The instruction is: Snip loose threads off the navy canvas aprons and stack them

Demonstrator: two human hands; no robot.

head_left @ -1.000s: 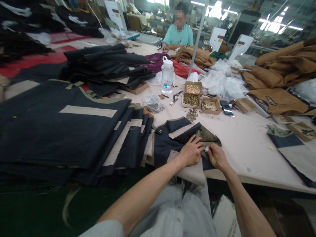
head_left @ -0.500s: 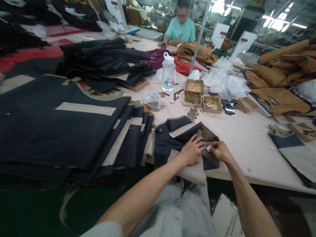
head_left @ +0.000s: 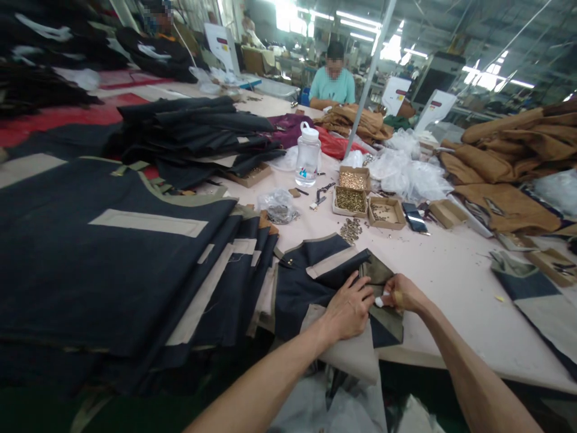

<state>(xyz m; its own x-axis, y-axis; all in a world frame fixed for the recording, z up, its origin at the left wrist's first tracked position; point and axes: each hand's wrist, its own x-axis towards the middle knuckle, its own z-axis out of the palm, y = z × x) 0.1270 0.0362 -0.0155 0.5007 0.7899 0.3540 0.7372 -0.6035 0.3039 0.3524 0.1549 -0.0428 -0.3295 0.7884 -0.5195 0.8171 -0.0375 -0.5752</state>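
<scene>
A dark navy garment piece [head_left: 293,294] with beige strips and an olive lining lies at the table's front edge, partly folded over. My left hand [head_left: 349,307] rests flat on it, fingers stretched out and pressing the cloth. Just to the right, my right hand [head_left: 400,293] is closed in a pinch on a small white piece [head_left: 380,300], held against the olive lining [head_left: 381,270]. The fingers partly cover that piece, so its exact kind is unclear. Small metal studs [head_left: 288,261] show on the garment's upper left corner.
Stacked navy garments [head_left: 135,270] fill the left. Beyond my hands are loose metal parts [head_left: 350,230], small boxes of hardware [head_left: 350,201], a phone [head_left: 415,218] and a water bottle [head_left: 308,157]. Brown garments [head_left: 509,144] are piled right. A co-worker [head_left: 332,84] sits across the table.
The view has tilted up, so the table things sit lower in the picture. Both hands stay on the garment; the right still pinches the white piece, having shifted slightly over the lining.
</scene>
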